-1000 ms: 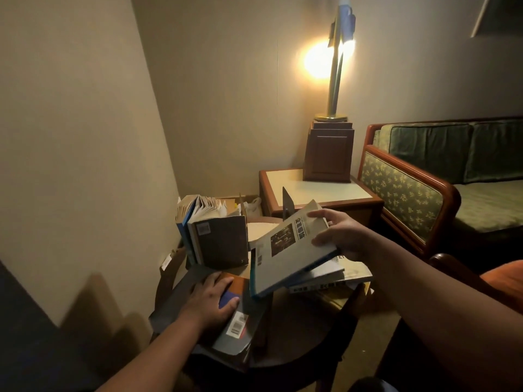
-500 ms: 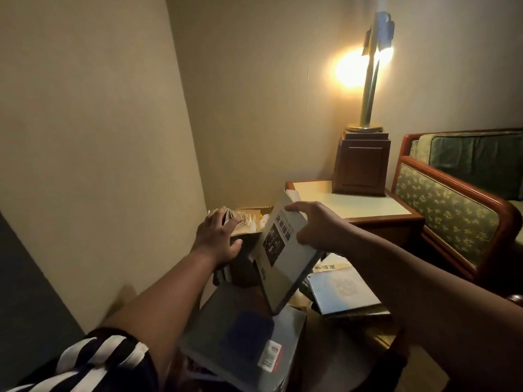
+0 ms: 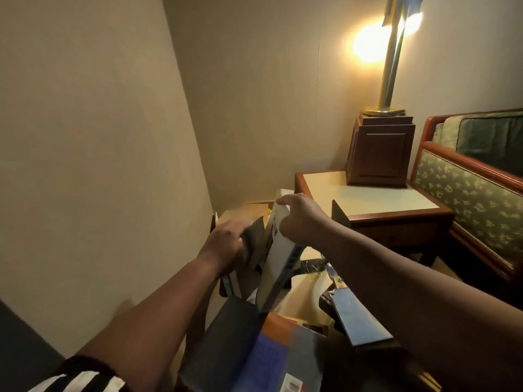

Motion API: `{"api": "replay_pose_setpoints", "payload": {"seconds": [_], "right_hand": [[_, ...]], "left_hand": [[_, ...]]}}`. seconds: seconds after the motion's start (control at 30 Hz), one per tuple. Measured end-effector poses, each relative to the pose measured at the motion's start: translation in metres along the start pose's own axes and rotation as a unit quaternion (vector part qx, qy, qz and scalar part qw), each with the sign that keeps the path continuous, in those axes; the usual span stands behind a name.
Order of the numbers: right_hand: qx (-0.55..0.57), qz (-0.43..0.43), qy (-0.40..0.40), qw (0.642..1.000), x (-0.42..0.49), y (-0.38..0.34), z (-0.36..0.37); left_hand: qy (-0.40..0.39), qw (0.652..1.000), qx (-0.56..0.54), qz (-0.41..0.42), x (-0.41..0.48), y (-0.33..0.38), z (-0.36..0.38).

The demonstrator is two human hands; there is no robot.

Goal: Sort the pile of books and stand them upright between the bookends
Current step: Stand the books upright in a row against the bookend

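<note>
Two hands: left hand (image 3: pixel 226 240) grasps dark book (image 3: pixel 254 236), right hand (image 3: pixel 300 219) grasps white book (image 3: pixel 278 267).

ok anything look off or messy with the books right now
Yes. The white book in the right hand leans steeply, not yet upright beside the dark books the left hand holds. Nearer the camera, a large grey book and a blue book lie flat at different angles, unsorted.
</note>
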State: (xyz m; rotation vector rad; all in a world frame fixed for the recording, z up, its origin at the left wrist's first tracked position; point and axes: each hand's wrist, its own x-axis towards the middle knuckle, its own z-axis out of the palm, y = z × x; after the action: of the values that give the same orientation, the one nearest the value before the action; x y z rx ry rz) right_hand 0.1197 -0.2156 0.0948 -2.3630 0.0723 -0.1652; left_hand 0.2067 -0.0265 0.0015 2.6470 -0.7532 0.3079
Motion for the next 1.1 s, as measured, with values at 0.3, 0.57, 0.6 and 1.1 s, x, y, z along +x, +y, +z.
{"api": "replay_pose_setpoints", "payload": {"seconds": [0.3,0.57,0.6,1.1], "right_hand": [[-0.050,-0.043,-0.004,0.998,0.013,-0.030,0.005],[-0.034,-0.075,0.035,0.996,0.002,-0.049,-0.011],[-0.035,-0.082,0.037,0.995,-0.001,-0.052,-0.014],[-0.059,-0.138,0.124,0.981,-0.013,-0.069,-0.015]], "left_hand": [[0.002,1.000,-0.031,-0.004,0.003,0.001,0.004],[0.029,0.999,-0.020,0.006,0.001,-0.007,0.004],[0.032,0.999,-0.019,0.004,0.000,-0.008,0.004],[0.050,0.998,0.006,-0.044,-0.004,-0.003,-0.001]]}}
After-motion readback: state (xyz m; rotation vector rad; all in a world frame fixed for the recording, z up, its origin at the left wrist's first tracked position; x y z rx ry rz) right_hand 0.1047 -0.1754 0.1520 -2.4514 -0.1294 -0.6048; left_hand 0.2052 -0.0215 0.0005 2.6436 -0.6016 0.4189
